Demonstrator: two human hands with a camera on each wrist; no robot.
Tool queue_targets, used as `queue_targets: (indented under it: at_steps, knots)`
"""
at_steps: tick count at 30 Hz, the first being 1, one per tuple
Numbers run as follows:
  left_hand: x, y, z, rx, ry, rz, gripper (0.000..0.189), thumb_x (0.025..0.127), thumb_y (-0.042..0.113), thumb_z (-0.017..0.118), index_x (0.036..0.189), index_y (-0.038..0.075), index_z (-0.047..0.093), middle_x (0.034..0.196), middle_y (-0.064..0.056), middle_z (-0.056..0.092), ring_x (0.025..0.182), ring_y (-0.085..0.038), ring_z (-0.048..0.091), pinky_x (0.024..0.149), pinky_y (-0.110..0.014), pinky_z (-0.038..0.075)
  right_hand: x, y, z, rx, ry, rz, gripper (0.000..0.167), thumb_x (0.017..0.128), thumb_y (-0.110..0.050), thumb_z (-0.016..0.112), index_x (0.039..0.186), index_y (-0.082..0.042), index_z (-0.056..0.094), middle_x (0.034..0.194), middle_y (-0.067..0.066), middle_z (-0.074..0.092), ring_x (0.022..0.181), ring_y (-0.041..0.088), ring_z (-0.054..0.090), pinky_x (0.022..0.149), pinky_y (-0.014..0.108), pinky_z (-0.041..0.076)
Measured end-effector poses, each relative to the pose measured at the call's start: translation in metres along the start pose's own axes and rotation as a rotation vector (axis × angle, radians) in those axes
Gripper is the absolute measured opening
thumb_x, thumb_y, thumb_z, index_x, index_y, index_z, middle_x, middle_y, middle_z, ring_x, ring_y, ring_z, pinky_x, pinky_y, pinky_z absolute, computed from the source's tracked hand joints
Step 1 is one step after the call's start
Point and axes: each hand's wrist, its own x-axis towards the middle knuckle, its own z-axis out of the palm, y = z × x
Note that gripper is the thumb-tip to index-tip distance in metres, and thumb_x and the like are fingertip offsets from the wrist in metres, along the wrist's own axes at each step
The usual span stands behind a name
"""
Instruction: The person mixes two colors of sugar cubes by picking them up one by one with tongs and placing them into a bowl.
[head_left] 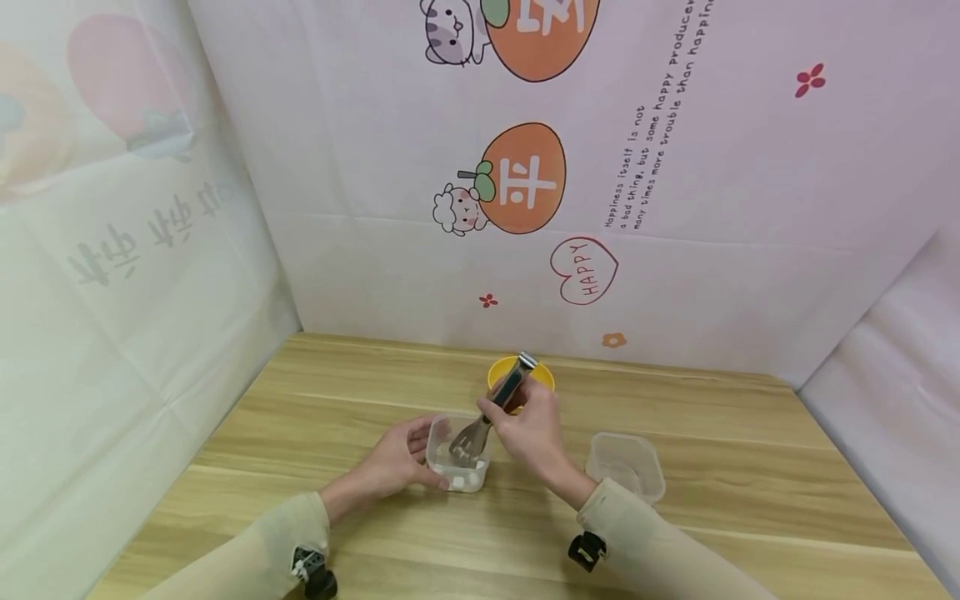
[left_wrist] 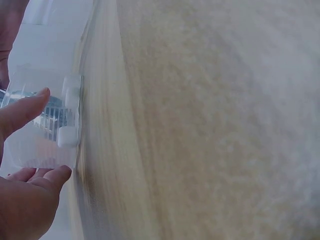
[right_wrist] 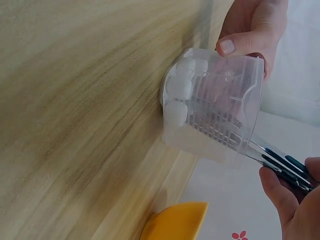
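Observation:
A small clear plastic container (head_left: 437,433) stands on the table, with several white cube-like pieces (right_wrist: 176,114) lying on its bottom. My left hand (head_left: 397,458) steadies it from the left, thumb on the near side and fingers round the far side. My right hand (head_left: 534,425) grips a pair of tongs (head_left: 507,388) by the dark handles. Their slotted metal heads point down inside the container, close to the white pieces. In the right wrist view, the slotted head (right_wrist: 217,125) shows through the clear wall; I cannot tell whether it pinches a piece.
Behind my right hand stands a yellow bowl (head_left: 545,377), partly hidden by it. Another clear container (head_left: 626,467) sits to the right, next to my right forearm. A printed cloth wall (head_left: 675,292) rises at the wooden table's (head_left: 337,375) back edge.

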Motion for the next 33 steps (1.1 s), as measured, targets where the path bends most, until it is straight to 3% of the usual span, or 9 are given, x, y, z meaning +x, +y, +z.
queue_targets:
  at_steps: [7,15,20,24,33]
  knots:
    - [0.0,0.002,0.001,-0.005,0.003,-0.007,0.102,0.07,-0.006,0.093,0.157,-0.005,0.04,0.155,-0.026,0.049,0.142,-0.045,0.047,0.117,-0.045,0.044,0.001,0.001,-0.003,0.031,0.009,0.026,0.019,0.087,-0.002,0.085,0.094,-0.003,0.067,0.08,0.003,0.07,0.068,0.017,0.066,0.058,0.025,0.057]
    - [0.0,0.002,0.002,-0.01,0.005,-0.006,0.103,0.068,-0.007,0.093,0.156,-0.006,0.04,0.156,-0.027,0.046,0.142,-0.046,0.047,0.117,-0.045,0.043,0.013,-0.003,-0.011,0.06,0.108,0.012,0.017,0.082,0.002,0.086,0.086,-0.001,0.07,0.07,0.006,0.067,0.06,0.017,0.061,0.05,0.021,0.05]
    - [0.0,0.002,0.003,-0.01,0.008,0.0,0.103,0.067,-0.007,0.093,0.155,-0.007,0.041,0.155,-0.028,0.047,0.141,-0.046,0.048,0.117,-0.044,0.044,0.021,-0.007,-0.02,0.158,0.119,0.081,0.016,0.085,0.005,0.084,0.092,0.006,0.069,0.077,0.013,0.07,0.065,0.021,0.067,0.056,0.031,0.064]
    - [0.0,0.001,0.002,-0.006,0.004,0.011,0.102,0.066,-0.007,0.093,0.154,-0.008,0.041,0.155,-0.028,0.048,0.14,-0.046,0.049,0.117,-0.044,0.044,0.027,-0.01,-0.029,0.255,0.11,0.135,0.017,0.088,0.006,0.08,0.098,0.01,0.066,0.084,0.019,0.07,0.069,0.026,0.072,0.063,0.041,0.067]
    - [0.0,0.001,0.002,-0.014,0.005,0.007,0.102,0.068,-0.007,0.093,0.155,-0.008,0.04,0.155,-0.027,0.048,0.141,-0.046,0.048,0.117,-0.044,0.044,0.044,-0.008,-0.052,0.342,0.137,0.207,0.016,0.092,0.004,0.078,0.101,0.011,0.065,0.089,0.019,0.07,0.067,0.022,0.075,0.066,0.038,0.067]
